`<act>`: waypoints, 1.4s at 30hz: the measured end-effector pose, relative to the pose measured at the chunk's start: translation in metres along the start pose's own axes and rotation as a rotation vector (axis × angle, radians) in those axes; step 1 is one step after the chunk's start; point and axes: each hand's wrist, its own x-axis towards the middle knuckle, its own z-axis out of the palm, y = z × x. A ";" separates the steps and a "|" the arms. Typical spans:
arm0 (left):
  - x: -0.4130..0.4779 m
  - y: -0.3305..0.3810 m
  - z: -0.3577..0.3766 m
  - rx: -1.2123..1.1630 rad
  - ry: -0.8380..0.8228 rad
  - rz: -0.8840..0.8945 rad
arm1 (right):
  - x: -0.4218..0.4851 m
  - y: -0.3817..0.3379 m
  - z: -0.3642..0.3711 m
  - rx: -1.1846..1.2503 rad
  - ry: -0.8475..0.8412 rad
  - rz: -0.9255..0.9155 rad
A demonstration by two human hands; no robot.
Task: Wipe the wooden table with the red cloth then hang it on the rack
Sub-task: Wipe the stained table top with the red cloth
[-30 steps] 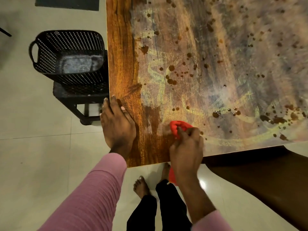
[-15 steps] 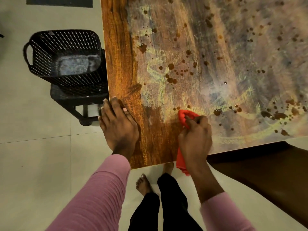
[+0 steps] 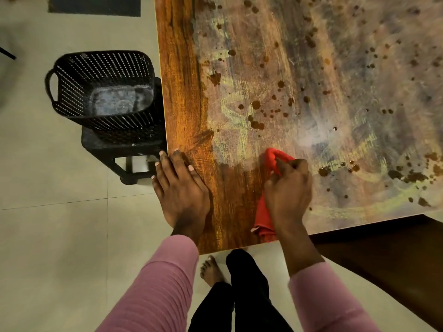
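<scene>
The wooden table (image 3: 182,97) fills the upper right, smeared with pale chalky streaks and many dark brown spots. My right hand (image 3: 288,192) grips a bunched red cloth (image 3: 272,159) and presses it on the tabletop near the front edge; the cloth's tail (image 3: 262,222) trails back under my wrist. My left hand (image 3: 181,190) rests flat on the table's near left corner, fingers straight and partly over the edge. No rack is in view.
A black perforated basket (image 3: 100,87) stands on a low black stool (image 3: 124,149) right against the table's left edge. Pale floor tiles lie to the left and below. My bare foot (image 3: 211,270) and dark trouser legs are under the front edge.
My right hand has pushed the red cloth forward and a little right across the tabletop, away from the front edge. My left hand has stayed put on the corner.
</scene>
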 end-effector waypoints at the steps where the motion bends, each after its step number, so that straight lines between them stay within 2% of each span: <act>1: 0.001 0.000 0.000 0.000 -0.002 -0.002 | 0.000 -0.009 0.003 0.008 0.007 0.010; 4: 0.001 0.000 0.001 0.009 -0.017 -0.012 | -0.017 -0.042 0.010 0.003 -0.063 -0.090; 8: 0.003 -0.002 0.001 -0.005 -0.057 -0.036 | -0.048 -0.069 0.021 -0.005 -0.177 -0.401; 10: 0.002 -0.002 0.000 -0.003 -0.050 -0.020 | -0.042 -0.057 0.017 -0.026 -0.218 -0.491; 12: 0.002 -0.001 0.000 0.015 -0.022 -0.005 | -0.018 -0.033 0.011 -0.014 -0.211 -0.376; 14: 0.001 0.000 0.001 0.036 -0.010 -0.009 | 0.013 -0.013 0.002 0.047 -0.108 -0.113; 16: 0.000 0.001 0.001 0.051 -0.012 -0.019 | 0.027 -0.014 0.000 0.068 -0.054 0.041; 18: 0.001 0.001 0.002 0.048 -0.040 -0.039 | 0.020 -0.035 0.005 0.058 -0.074 0.012; 21: 0.002 0.001 0.001 0.042 -0.060 -0.049 | -0.004 -0.066 0.013 0.043 -0.175 -0.266; 23: 0.003 0.001 -0.001 0.006 -0.047 -0.051 | -0.007 -0.068 0.012 0.069 -0.258 -0.350; 25: 0.003 0.003 -0.004 -0.055 -0.013 -0.088 | 0.003 -0.057 0.004 0.134 -0.244 -0.232; 27: 0.012 0.007 -0.006 -0.150 0.052 -0.168 | 0.010 -0.039 -0.003 0.209 -0.138 -0.063; 29: 0.032 0.013 -0.008 -0.195 0.125 -0.197 | 0.006 -0.039 -0.008 0.236 -0.083 -0.043; 33: 0.101 0.030 -0.008 -0.188 0.189 -0.232 | -0.021 -0.084 0.013 0.212 -0.239 -0.365; 35: 0.123 0.036 -0.006 -0.146 0.184 -0.246 | -0.023 -0.097 0.025 0.170 -0.265 -0.418; 42: 0.127 0.037 0.004 -0.106 0.172 -0.230 | 0.034 -0.054 0.021 0.134 -0.045 -0.053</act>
